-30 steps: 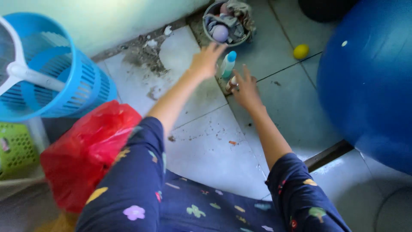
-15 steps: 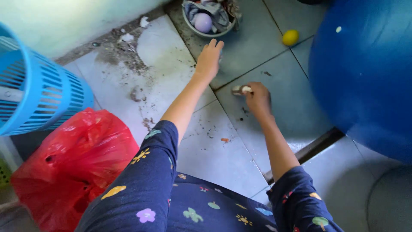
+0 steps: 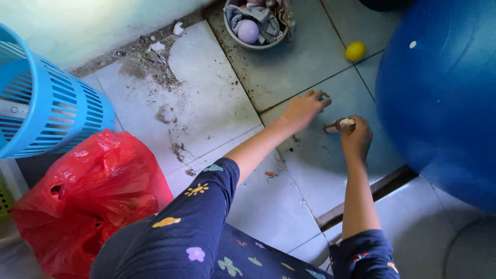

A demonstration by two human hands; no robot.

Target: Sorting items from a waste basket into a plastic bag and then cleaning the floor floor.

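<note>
Cloths and a lilac ball fill the grey bowl [image 3: 256,31] beyond the left hand [image 3: 302,108], whose fingers curl on something small, hard to make out. Right hand [image 3: 355,137] grips a small white-tipped object [image 3: 338,124], partly hidden, just above the floor tiles.

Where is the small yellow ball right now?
In the head view, the yellow ball lies on the grey floor tiles at upper right, apart from both hands, between the bowl of rags and the big blue exercise ball.
</note>
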